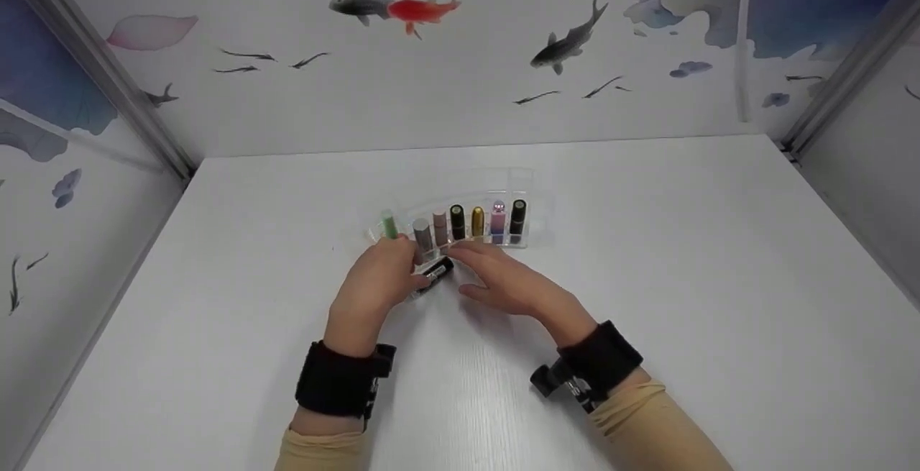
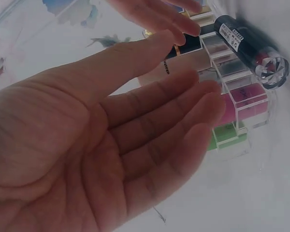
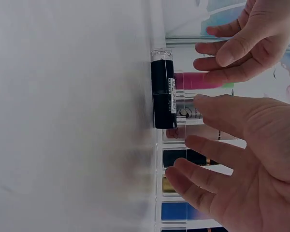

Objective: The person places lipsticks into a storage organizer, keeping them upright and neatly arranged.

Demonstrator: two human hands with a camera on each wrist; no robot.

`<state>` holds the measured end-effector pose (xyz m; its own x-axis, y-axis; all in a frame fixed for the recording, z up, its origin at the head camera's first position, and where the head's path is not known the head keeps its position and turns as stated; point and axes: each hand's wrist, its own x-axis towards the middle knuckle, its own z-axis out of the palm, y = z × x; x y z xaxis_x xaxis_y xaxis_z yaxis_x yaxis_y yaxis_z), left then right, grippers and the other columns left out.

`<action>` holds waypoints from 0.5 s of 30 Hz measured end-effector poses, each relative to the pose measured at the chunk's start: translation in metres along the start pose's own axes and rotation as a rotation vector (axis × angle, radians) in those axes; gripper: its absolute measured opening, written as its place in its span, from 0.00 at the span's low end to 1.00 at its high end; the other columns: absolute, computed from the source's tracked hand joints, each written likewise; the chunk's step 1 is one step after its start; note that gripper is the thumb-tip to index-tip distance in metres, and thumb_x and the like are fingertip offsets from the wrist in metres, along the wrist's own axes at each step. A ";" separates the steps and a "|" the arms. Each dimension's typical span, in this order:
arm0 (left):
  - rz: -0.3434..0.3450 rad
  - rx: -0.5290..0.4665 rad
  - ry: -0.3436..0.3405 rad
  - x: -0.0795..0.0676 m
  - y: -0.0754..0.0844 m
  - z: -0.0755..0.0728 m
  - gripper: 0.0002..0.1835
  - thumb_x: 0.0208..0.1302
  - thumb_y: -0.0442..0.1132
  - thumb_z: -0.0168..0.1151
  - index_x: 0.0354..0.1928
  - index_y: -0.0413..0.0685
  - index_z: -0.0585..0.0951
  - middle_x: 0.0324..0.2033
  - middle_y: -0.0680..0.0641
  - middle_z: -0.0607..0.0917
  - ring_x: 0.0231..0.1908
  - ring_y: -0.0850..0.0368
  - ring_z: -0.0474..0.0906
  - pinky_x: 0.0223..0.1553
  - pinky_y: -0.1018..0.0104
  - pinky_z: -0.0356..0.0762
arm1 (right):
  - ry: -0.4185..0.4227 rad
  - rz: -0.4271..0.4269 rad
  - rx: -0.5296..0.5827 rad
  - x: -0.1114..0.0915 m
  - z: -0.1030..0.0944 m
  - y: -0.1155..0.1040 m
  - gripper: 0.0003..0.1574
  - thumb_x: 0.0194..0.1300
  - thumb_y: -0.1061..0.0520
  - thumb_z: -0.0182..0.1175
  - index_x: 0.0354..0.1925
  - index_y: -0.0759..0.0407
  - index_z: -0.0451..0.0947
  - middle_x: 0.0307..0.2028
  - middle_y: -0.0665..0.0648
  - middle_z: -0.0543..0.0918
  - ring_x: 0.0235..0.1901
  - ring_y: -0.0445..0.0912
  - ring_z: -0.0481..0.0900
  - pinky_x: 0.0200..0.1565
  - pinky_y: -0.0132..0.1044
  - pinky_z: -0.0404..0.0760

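A clear lipstick holder (image 1: 519, 245) holds a row of tubes. Among them are a green tube (image 1: 388, 223), a silver tube (image 1: 422, 232) and a gold one (image 1: 478, 219); a pink tube (image 3: 191, 80) shows in both wrist views. In front of the holder a black lipstick (image 3: 163, 94) with a clear faceted end and a white label lies on its side. My left hand (image 1: 381, 273) is at the holder's left end, its fingers extended beside the pink tube. My right hand (image 1: 514, 277) reaches over the holder's front edge from the right, fingers spread, holding nothing.
The white table (image 1: 668, 277) extends around the holder. Behind it stands a white panel (image 1: 467, 97) printed with fish, and side panels (image 1: 65, 241) border the table. Each wrist wears a black strap (image 1: 338, 381) with a camera.
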<state>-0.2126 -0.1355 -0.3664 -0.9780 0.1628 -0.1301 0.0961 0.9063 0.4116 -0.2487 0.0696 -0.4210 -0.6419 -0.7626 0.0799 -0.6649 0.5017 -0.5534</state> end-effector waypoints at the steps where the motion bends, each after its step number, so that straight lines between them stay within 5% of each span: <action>1: 0.000 0.013 -0.012 0.001 0.000 0.001 0.14 0.63 0.34 0.76 0.47 0.32 0.87 0.38 0.40 0.89 0.38 0.47 0.86 0.43 0.53 0.84 | -0.006 -0.001 -0.002 0.001 0.001 -0.001 0.35 0.74 0.65 0.61 0.74 0.70 0.65 0.72 0.71 0.69 0.74 0.65 0.64 0.74 0.57 0.62; 15: -0.035 0.101 -0.053 0.010 -0.002 0.024 0.12 0.60 0.29 0.76 0.43 0.29 0.84 0.41 0.34 0.88 0.41 0.43 0.87 0.47 0.50 0.84 | -0.068 -0.031 -0.005 0.005 0.010 -0.002 0.36 0.73 0.68 0.59 0.74 0.74 0.63 0.74 0.75 0.64 0.75 0.67 0.62 0.75 0.57 0.61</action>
<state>-0.2184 -0.1262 -0.3899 -0.9701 0.1489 -0.1915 0.0833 0.9459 0.3136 -0.2468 0.0605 -0.4280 -0.5934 -0.8039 0.0402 -0.6863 0.4792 -0.5471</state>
